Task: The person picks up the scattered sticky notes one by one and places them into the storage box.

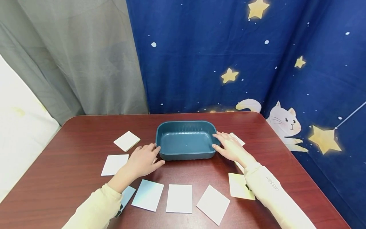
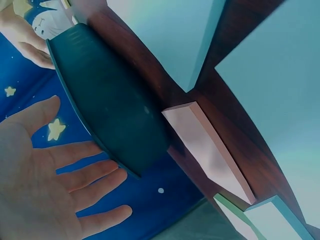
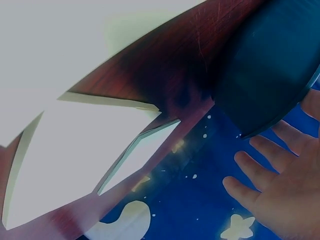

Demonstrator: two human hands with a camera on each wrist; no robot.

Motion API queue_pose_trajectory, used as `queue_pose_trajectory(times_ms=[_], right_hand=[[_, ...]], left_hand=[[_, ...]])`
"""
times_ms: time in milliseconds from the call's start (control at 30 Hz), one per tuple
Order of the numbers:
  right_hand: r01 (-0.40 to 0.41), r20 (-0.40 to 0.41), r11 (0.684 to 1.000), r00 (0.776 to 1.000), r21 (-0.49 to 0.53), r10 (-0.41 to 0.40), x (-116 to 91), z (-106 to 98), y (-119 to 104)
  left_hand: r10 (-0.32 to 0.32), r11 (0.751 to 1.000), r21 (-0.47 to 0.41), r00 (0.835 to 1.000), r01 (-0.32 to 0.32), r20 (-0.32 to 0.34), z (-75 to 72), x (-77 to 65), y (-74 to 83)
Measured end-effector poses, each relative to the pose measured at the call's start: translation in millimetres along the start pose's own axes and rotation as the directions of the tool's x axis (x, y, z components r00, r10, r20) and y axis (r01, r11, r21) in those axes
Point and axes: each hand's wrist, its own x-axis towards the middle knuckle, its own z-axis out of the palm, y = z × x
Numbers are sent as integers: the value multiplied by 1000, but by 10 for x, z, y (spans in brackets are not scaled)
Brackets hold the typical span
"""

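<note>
An empty teal plastic bin (image 1: 187,156) with rounded corners sits toward the far side of the table. At its left end is my left hand (image 1: 142,160), fingertips at the rim; the left wrist view shows these fingers spread and fairly straight. My right hand (image 1: 231,148) lies at the opposite end, fingertips over the right rim. In the right wrist view its fingers (image 3: 260,172) are extended beside the bin wall (image 3: 272,65). Neither hand is curled round the bin. Square pads of paper surround it, including a white one (image 1: 179,198) and a pale blue one (image 1: 148,195).
More pads lie left, a white (image 1: 114,164) and a cream one (image 1: 127,141). A yellow pad (image 1: 240,186) is partly under the right sleeve, and a blue one (image 1: 127,196) under the left. Curtains (image 1: 200,57) hang behind the reddish-brown table (image 1: 74,146).
</note>
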Motion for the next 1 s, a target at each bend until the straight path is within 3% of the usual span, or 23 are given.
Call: queue_pose_trajectory(times_ms=[400,633,800,1000], right_hand=[[8,-2,1000,1000,2,-8,-18,-39,28],[8,4,1000,1000,5,-8,-18,-56,51],[17,-6,1000,1000,15,-17,-8,-42,65],[-8,0,1000,1000,28,8,27,-81,70]], left_hand=[[8,999,-43,1000,-9,-16,-73,90,-56],[-2,992,-124,998,-6,-63,-97,299,-169],[-50,985,-168,999,49,-3,-81,462,-226],[-55,989,-135,997,61,49,-37,528,-233]])
